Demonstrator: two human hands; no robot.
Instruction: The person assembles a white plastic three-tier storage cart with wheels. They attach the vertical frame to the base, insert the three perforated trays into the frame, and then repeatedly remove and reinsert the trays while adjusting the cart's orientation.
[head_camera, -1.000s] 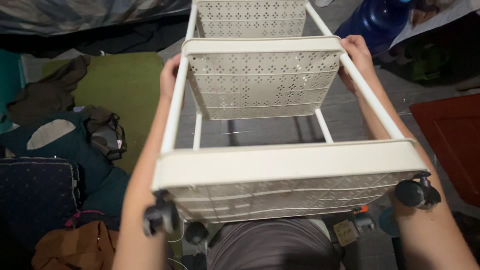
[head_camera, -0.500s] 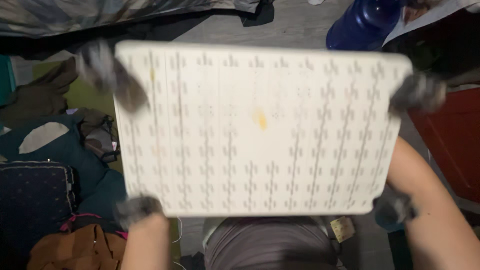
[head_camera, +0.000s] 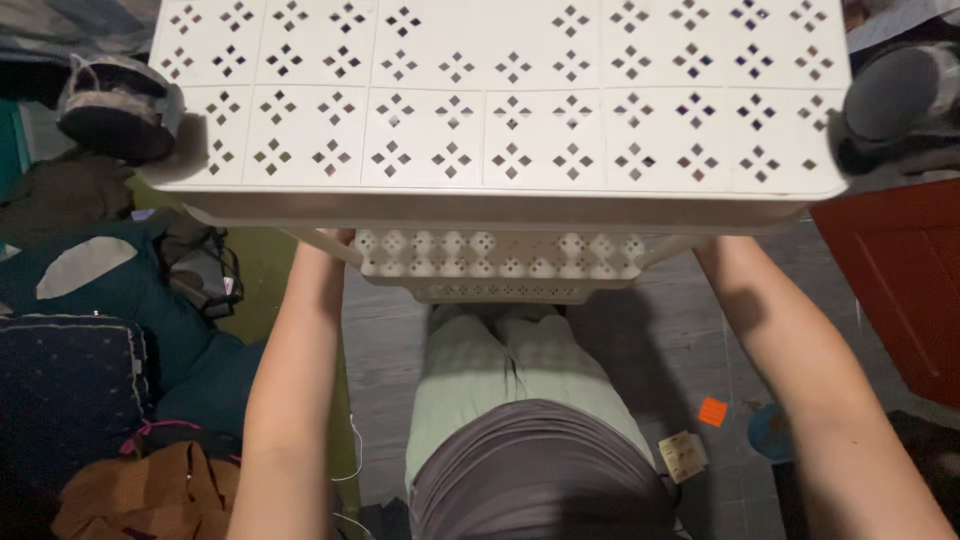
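Above the lap, a white cart (head_camera: 500, 110) is held up, wheels (head_camera: 120, 105) toward the camera. Both hands are hidden behind it (grip cannot be told). Light, stiff plastic is judged; side rails suit holding.

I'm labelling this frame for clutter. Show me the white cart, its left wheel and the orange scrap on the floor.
white cart (head_camera: 500, 100), head view, on its perforated bottom panel.
left wheel (head_camera: 118, 105), head view, on the dusty grey tread.
orange scrap (head_camera: 712, 411), head view, on its middle.
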